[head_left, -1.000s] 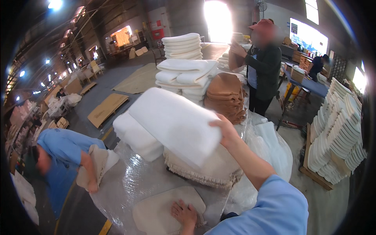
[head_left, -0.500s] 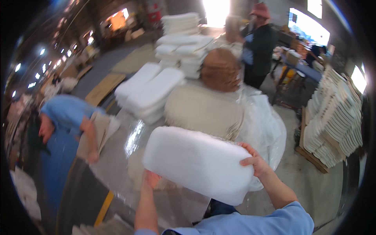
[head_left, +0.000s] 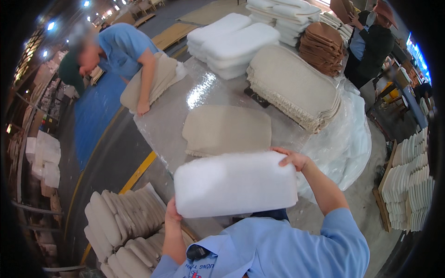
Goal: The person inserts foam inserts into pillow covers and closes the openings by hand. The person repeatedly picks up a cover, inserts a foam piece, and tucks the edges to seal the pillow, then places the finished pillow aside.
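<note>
A thick white rectangular padding sheet (head_left: 236,185) with rounded corners is held up level in front of my chest. My left hand (head_left: 173,211) grips its lower left corner, with part of the fingers hidden behind the sheet. At the upper right corner, my right hand (head_left: 293,160) pinches the edge, thumb on the near face. Just beyond the sheet, a single beige fabric piece (head_left: 227,129) lies flat on the plastic-covered table (head_left: 157,139), its near edge partly covered from sight. A stack of beige fabric pieces (head_left: 296,85) with frayed edges sits farther right.
White pads (head_left: 236,44) are piled at the back, beside a brown fabric stack (head_left: 322,48). Clear plastic wrap (head_left: 343,139) bulges along the right. Beige cushions (head_left: 120,227) are heaped at lower left. One co-worker (head_left: 127,48) bends over beige fabric at left; another (head_left: 373,44) stands far right.
The padding sheet has turned from a slant to nearly level, still in both hands. My view has tilted down, so the flat beige piece and the cushions at lower left show more fully.
</note>
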